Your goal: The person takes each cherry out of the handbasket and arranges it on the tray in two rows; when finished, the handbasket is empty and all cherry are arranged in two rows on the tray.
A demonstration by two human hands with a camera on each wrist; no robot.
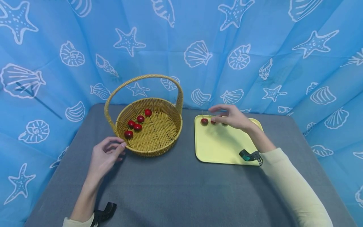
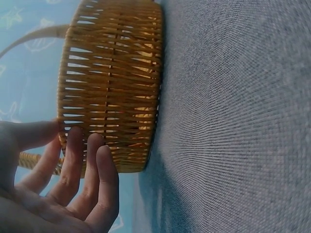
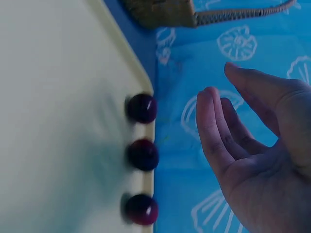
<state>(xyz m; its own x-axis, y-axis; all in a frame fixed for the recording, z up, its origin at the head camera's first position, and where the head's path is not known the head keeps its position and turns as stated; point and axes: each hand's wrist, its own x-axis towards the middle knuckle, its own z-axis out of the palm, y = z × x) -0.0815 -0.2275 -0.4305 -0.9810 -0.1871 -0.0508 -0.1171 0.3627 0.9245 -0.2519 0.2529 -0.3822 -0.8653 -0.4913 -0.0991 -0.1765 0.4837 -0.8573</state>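
My left hand is at the near left rim of a round wicker basket, thumb and forefinger pinching the rim. Its other fingers lie loosely along the outer weave. Several dark red cherries sit in the left part of the basket. Over the back of a yellow tray hovers my right hand, fingers apart from the thumb and holding nothing. Three cherries line the tray's back edge in the right wrist view; in the head view the hand partly covers them.
A tall arched handle rises over the basket. The grey cloth-covered table extends in front of basket and tray. A blue curtain with white shells and starfish hangs right behind the table.
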